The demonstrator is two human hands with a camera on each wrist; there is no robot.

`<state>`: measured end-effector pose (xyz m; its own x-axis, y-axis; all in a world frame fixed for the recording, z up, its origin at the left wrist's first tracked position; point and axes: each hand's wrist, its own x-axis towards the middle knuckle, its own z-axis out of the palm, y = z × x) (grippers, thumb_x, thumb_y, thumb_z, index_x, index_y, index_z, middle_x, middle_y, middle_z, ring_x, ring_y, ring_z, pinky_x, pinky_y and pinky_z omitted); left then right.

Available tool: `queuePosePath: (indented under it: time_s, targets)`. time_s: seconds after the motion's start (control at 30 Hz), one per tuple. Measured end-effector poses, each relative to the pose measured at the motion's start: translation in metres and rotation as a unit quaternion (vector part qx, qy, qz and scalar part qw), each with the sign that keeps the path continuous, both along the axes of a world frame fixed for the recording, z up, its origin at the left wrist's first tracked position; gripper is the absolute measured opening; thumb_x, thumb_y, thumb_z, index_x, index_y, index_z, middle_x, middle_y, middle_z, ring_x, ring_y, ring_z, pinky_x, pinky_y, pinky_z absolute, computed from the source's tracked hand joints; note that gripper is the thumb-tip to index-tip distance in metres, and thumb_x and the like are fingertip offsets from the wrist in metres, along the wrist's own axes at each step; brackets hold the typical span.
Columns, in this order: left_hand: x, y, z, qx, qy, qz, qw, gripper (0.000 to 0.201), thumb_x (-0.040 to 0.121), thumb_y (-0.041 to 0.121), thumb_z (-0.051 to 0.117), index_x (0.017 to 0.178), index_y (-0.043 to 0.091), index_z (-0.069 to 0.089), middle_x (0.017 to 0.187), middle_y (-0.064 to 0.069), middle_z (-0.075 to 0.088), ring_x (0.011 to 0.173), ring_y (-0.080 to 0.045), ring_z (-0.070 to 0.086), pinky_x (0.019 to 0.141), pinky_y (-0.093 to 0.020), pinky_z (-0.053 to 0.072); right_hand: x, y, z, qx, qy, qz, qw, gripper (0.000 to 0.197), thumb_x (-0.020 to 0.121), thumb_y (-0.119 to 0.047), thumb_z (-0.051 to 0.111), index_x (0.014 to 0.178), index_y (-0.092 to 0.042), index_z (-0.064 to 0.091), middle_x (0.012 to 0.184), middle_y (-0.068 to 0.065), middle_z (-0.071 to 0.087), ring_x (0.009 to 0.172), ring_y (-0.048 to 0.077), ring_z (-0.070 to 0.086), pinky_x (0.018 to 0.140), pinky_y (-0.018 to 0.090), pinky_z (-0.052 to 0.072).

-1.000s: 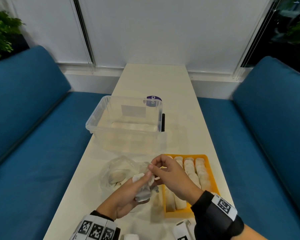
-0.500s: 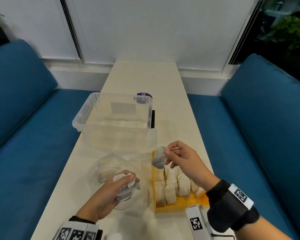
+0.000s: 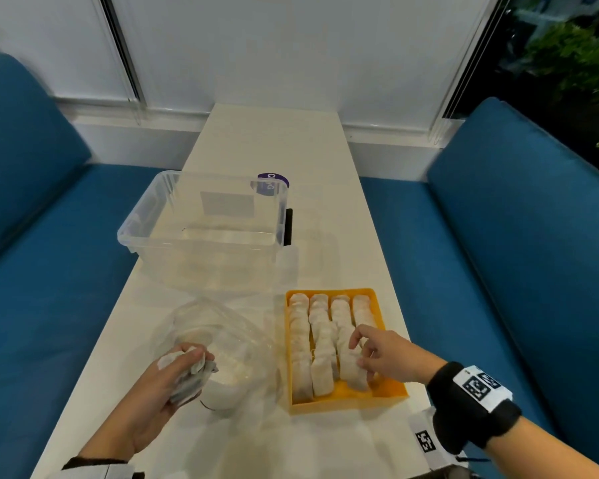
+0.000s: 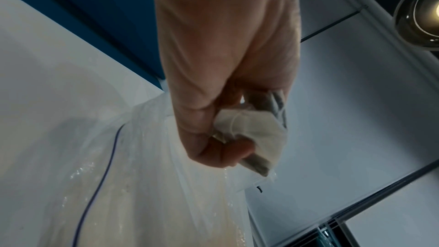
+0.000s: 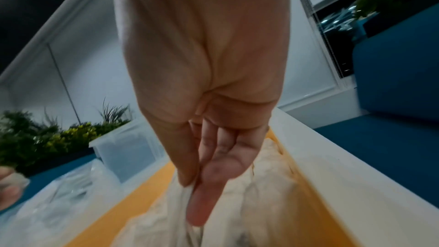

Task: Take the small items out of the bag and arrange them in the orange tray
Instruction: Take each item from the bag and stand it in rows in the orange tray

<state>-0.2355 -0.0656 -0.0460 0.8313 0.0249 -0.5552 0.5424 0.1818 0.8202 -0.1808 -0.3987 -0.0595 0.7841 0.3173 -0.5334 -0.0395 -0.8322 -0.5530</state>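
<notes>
- Sitting at a white table [image 3: 263, 140] between blue benches [image 3: 42, 305], we are working with both hands.
- Our left hand [image 3: 159, 392] is clenching a bunch of small white packets [image 3: 184, 371] just over the clear plastic bag [image 3: 229, 350], which is lying on the table's left side.
- Beyond the bag, a clear plastic bin [image 3: 204, 229] is standing.
- The orange tray [image 3: 346, 399] is sitting right of the bag, holding four rows of packets.
- Our right hand [image 3: 384, 354] is reaching into the tray, thumb and fingertips [image 5: 197, 211] pinching one packet [image 3: 353, 371] in the third row.
</notes>
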Motion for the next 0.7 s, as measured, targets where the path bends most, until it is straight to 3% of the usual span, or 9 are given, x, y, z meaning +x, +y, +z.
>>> queuePosePath:
  time_s: [0.13,0.27,0.4,0.53,0.7]
  targets:
    - [0.001,-0.001,0.001,0.005,0.008,-0.004,1.0,0.018,0.091,0.02,0.052,0.088,0.007,0.063,0.086,-0.01,0.071,0.091,-0.023,0.061,0.077,-0.032,0.044,0.003,0.005,-0.009,-0.032,0.006,0.031,0.999,0.02,0.092,-0.019,0.055,0.106,-0.03,0.045,0.084,-0.005,0.056,0.068,0.006,0.049,0.064,0.014,0.041]
    - [0.001,-0.003,0.002,0.004,0.007,-0.007,1.0,0.017,0.091,0.019,0.051,0.089,0.006,0.061,0.083,-0.009,0.07,0.088,-0.022,0.06,0.075,-0.031,0.043,0.008,0.01,-0.015,-0.052,0.016,0.042,0.998,0.02,0.092,-0.017,0.055,0.104,-0.029,0.043,0.093,0.0,0.058,0.073,0.01,0.051,0.067,0.018,0.043]
    - [0.002,-0.002,0.003,0.0,0.003,-0.007,1.0,0.018,0.092,0.019,0.051,0.095,0.003,0.059,0.083,-0.01,0.069,0.084,-0.02,0.059,0.073,-0.029,0.043,0.01,0.012,-0.018,-0.064,0.035,0.047,0.996,0.021,0.092,-0.016,0.055,0.106,-0.027,0.044,0.092,-0.002,0.055,0.072,0.008,0.049,0.063,0.014,0.042]
    - [0.003,-0.001,0.002,-0.001,-0.001,-0.008,1.0,0.023,0.092,0.019,0.051,0.101,0.0,0.06,0.082,-0.01,0.072,0.083,-0.017,0.064,0.074,-0.029,0.046,0.013,0.01,-0.019,-0.049,0.071,0.033,0.996,0.02,0.09,-0.016,0.056,0.104,-0.028,0.047,0.095,0.0,0.058,0.076,0.011,0.053,0.07,0.02,0.046]
    - [0.005,-0.002,0.001,-0.002,-0.001,-0.013,1.0,0.022,0.092,0.019,0.051,0.1,0.0,0.059,0.081,-0.01,0.072,0.083,-0.017,0.063,0.072,-0.029,0.045,0.011,0.008,-0.026,-0.081,-0.004,0.018,0.997,0.013,0.092,-0.015,0.052,0.101,-0.024,0.051,0.095,0.0,0.055,0.084,0.015,0.052,0.076,0.022,0.045]
